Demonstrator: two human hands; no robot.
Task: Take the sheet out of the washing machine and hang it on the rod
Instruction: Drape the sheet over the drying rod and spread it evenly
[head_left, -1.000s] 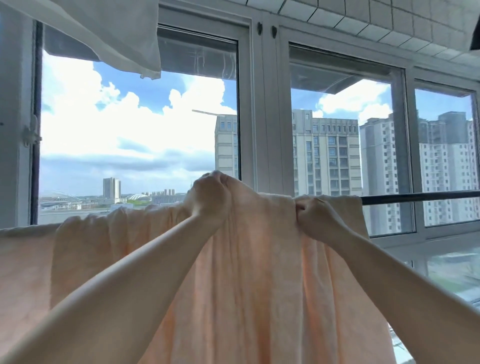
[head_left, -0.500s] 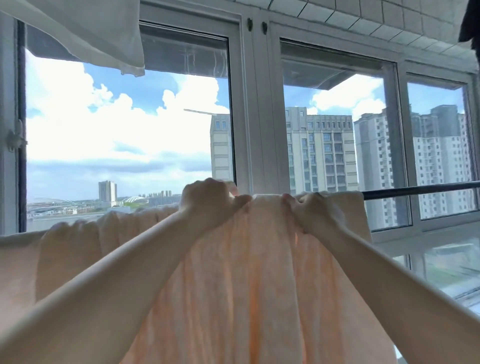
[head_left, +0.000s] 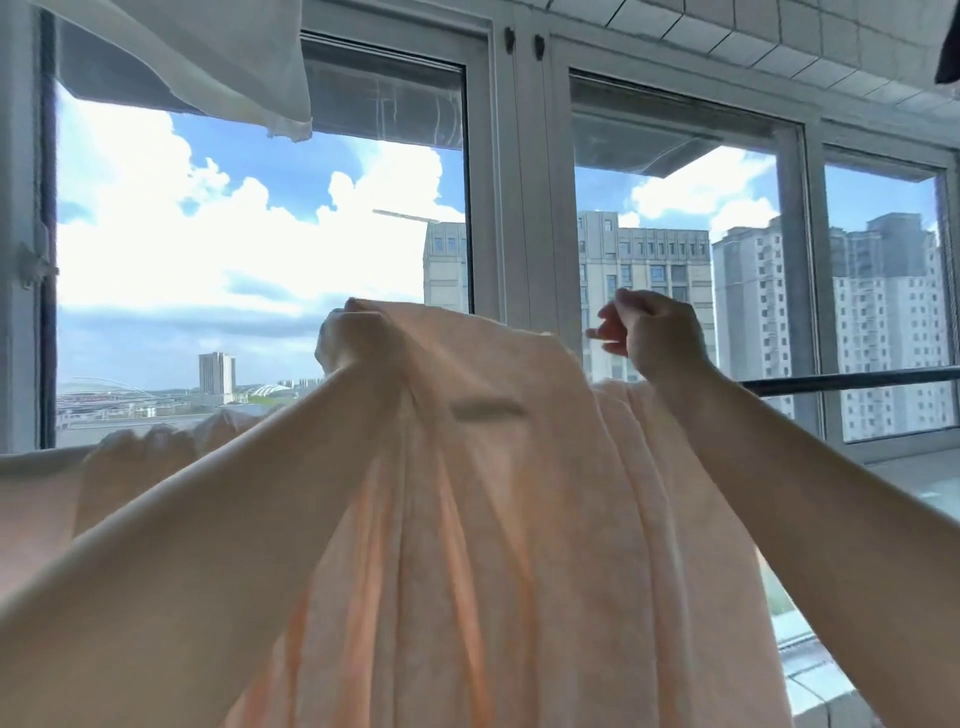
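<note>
A peach-coloured sheet (head_left: 498, 519) hangs in long folds over a dark horizontal rod (head_left: 852, 378), which shows bare only at the right. My left hand (head_left: 353, 338) grips a bunch of the sheet's top edge and holds it raised above the rod line. My right hand (head_left: 649, 332) hovers above the rod to the right of that raised fold, fingers loosely curled and apart, holding nothing. More of the sheet lies bunched along the rod to the left. Most of the rod is hidden under the cloth.
Large windows with white frames (head_left: 519, 208) stand just behind the rod. A white cloth (head_left: 208, 57) hangs from above at the upper left. A tiled ledge (head_left: 831, 691) runs below the window at the lower right.
My right hand has let go of the sheet and risen above the rod. My left hand has lifted its bunch of sheet higher.
</note>
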